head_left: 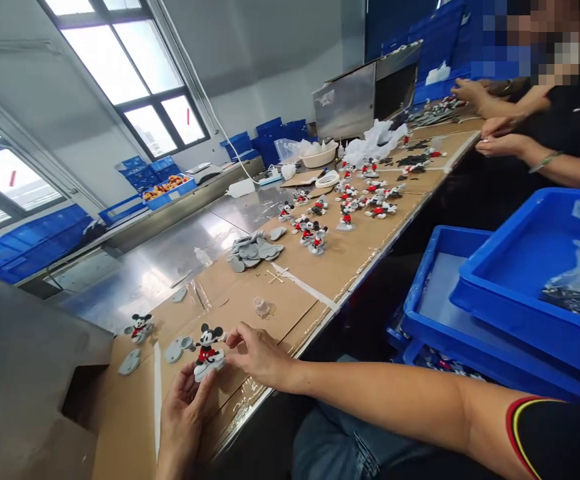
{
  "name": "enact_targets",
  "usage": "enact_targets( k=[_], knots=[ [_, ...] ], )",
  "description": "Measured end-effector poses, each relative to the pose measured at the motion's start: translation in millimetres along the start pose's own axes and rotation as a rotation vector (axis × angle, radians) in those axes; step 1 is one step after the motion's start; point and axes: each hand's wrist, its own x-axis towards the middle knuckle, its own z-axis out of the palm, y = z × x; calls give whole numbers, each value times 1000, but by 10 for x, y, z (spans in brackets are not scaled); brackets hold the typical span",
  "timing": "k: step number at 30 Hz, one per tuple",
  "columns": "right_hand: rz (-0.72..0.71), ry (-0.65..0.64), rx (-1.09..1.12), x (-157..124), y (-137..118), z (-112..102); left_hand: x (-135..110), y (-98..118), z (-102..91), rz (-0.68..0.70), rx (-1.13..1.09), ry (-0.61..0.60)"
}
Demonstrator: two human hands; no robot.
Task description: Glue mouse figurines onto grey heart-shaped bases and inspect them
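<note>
My left hand [186,399] grips a Mickey Mouse figurine [207,348] by its light grey base, thumb in front. The figurine stands upright, with black ears and red clothing. At its right side, my right hand [256,353] has thumb and forefinger curled against the raised arm and body; the exact contact is partly hidden. Just behind the figurine, a grey base plate [174,351] lies on the cardboard beside a small grey round piece [187,343]. Farther left are another figurine [140,327] and a loose grey base [130,362].
A pile of grey bases [254,251] and several figurines [346,217] lie farther along the cardboard-covered table [290,313]. A small clear cup [261,307] is near my right hand. Blue crates [520,280] stand right of the table edge. Co-workers' hands [500,137] are at the far right.
</note>
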Motion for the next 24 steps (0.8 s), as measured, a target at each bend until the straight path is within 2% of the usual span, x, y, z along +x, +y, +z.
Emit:
enact_targets(
  k=[5,11,18,24],
  knots=[
    [-34,-29,-68,81,96,153,71,-22,-206,44,168,-111],
    [-95,-57,-133,40,153,173,146,-176,-359,109,294,-54],
    [-145,-102,-81,-15,145,127,36,-159,-378,132,362,-50],
    [-199,-126,93,-41,16,86,-29,-169,-329,186,376,-24]
  ],
)
